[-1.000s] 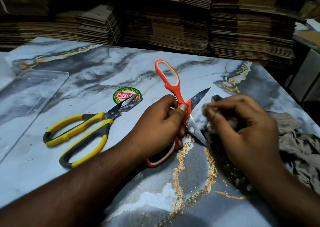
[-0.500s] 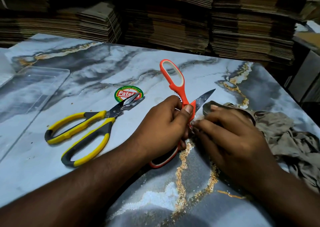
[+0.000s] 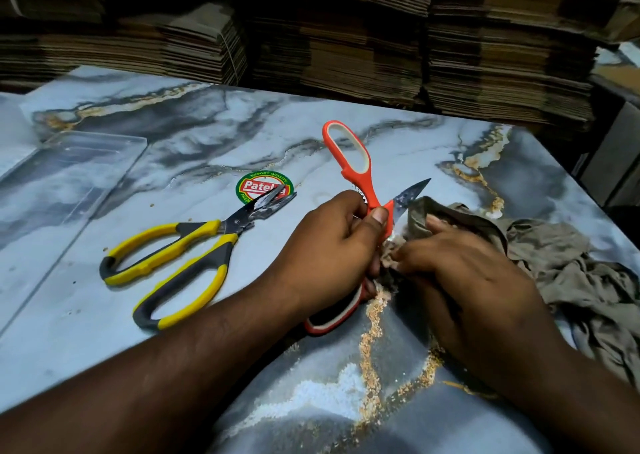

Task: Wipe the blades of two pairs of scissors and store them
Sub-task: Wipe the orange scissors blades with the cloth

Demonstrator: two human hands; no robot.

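My right hand (image 3: 474,280) has slid the cloth (image 3: 540,245) back from the far end of the lower blade to its root by the pivot, so this pass is close to finished; the upper blade (image 3: 412,193) pokes out bare beyond it and looks due next. My left grip (image 3: 332,245) is closed round the orange scissors (image 3: 349,162) at the pivot, thumb on the handle neck, the scissors spread wide. My right grip pinches the cloth onto the blade. The yellow scissors (image 3: 173,263) lie well to the left of my left grip, untouched, with the clear tray (image 3: 69,176) beyond them. The surface (image 3: 207,134) edge runs close to the right of the cloth; open room lies leftward.
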